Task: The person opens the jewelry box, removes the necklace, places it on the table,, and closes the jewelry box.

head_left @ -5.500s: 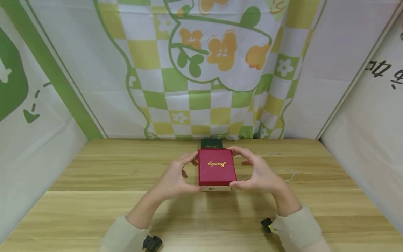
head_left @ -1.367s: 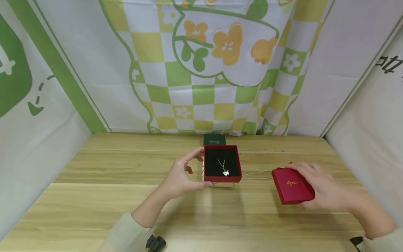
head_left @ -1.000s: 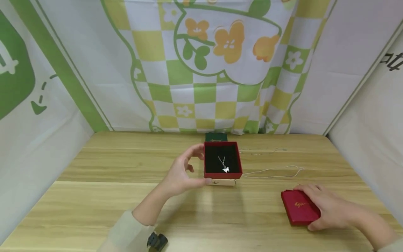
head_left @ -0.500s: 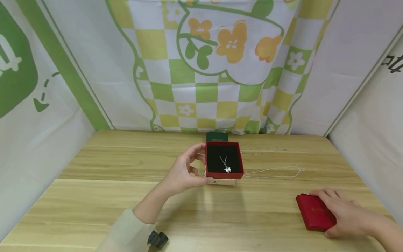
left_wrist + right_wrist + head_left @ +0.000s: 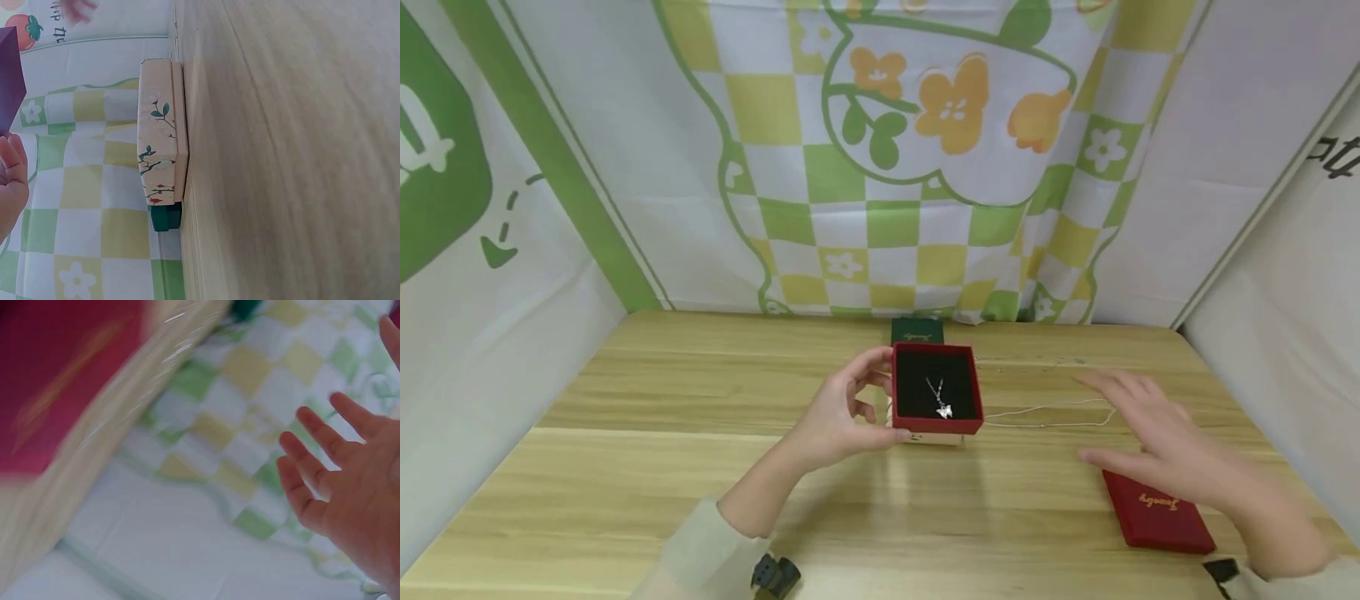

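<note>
My left hand (image 5: 842,421) grips the left side of an open red jewelry box (image 5: 943,424), thumb at the front and fingers behind. The left wrist view shows the box (image 5: 9,78) raised off the table. Inside, on a black pad, lies a silver butterfly pendant necklace (image 5: 943,411). The red lid (image 5: 1165,521), with gold "Jewelry" lettering, lies on the table at right. Over the lid's far edge, my right hand (image 5: 1172,442) is in the air, fingers spread and holding nothing; the right wrist view shows its palm (image 5: 362,481).
A cream floral box (image 5: 159,131) sits on the table below and beyond the raised box. Behind it stands a small dark green jewelry box (image 5: 917,332). Thin necklace chains (image 5: 1037,426) lie to the right on the wooden table (image 5: 700,500). A checkered curtain (image 5: 891,221) hangs behind.
The lid came off the red box, moved right in my right hand and was set on the table. My right hand has since let go and lifted leftward. My left hand still holds the box.
</note>
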Available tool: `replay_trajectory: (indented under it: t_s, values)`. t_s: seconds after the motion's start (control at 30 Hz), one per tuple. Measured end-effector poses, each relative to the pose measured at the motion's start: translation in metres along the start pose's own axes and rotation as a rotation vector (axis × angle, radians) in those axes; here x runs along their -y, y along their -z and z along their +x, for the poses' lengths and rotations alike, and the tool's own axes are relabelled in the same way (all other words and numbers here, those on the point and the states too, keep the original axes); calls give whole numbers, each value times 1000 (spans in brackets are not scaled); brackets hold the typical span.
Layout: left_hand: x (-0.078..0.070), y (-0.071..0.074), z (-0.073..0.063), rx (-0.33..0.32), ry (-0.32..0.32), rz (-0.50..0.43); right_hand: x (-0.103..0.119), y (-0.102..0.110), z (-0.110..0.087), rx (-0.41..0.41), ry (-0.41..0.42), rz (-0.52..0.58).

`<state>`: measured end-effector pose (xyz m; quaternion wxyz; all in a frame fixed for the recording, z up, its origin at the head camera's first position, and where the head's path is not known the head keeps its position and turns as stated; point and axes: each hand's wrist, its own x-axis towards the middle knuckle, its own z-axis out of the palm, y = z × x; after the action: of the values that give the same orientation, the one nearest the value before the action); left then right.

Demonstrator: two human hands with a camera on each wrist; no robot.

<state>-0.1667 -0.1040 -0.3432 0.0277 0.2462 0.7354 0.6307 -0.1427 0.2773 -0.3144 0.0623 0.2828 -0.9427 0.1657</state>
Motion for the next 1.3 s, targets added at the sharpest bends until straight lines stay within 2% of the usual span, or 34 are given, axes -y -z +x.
replay_trajectory:
  t_s: [0.07, 0.2, 0.37, 0.53, 0.7, 0.93, 1.17, 1.3]
  values:
    - [0, 0, -1, 3, 4, 2, 18, -1, 17, -18, 59, 111]
    - [0, -3, -2, 14, 4, 3, 48, -10, 45, 0, 160, 311]
    - [0, -6, -1, 27, -24, -5, 71, -25, 67, 0, 203, 456]
    - [2, -7, -2, 48, -22, -1, 78, -39, 78, -74, 236, 539]
    - [0, -6, -2, 83, -3, 30, 81, -42, 80, -112, 230, 555]
    - [-3, -1, -2, 115, -21, 85, 84, -43, 79, -119, 226, 553]
    - [-4, -2, -2, 147, -22, 140, 88, -44, 78, -125, 223, 468]
    - [-3, -3, -2, 117, -26, 130, 89, -43, 79, -103, 241, 403]
